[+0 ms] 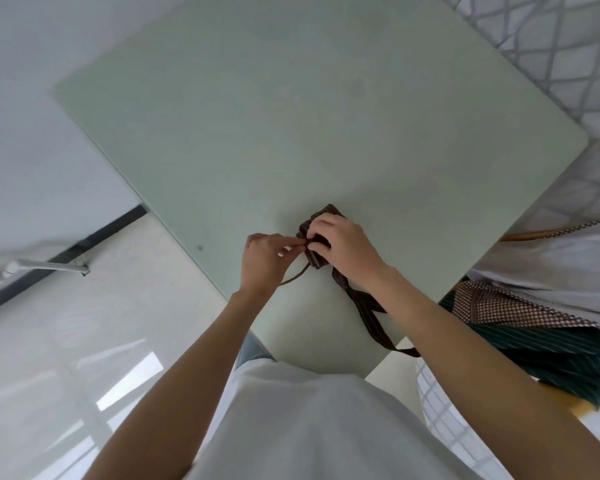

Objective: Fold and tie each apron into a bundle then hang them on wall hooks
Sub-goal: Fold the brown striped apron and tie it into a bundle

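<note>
Both hands work close together at the near part of the table [291, 116]: the right hand [343, 247] presses and grips the folded brown apron bundle [321, 216], while the left hand [267, 254] pinches a thin tie strap [293, 277] beside it. A wider strap [371, 317] trails off the table edge. Soft, light cloth like this likely springs open, so hold the bundle's middle and pull the strap taut. More aprons [534, 327] lie piled to the right.

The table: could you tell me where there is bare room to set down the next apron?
The table is bare beyond the brown apron bundle, out to its far corners, and to the left of the left hand. It is crowded at the near edge: both hands, the right hand on the bundle, a strap trailing off. The aprons are heaped off to the right.
</note>
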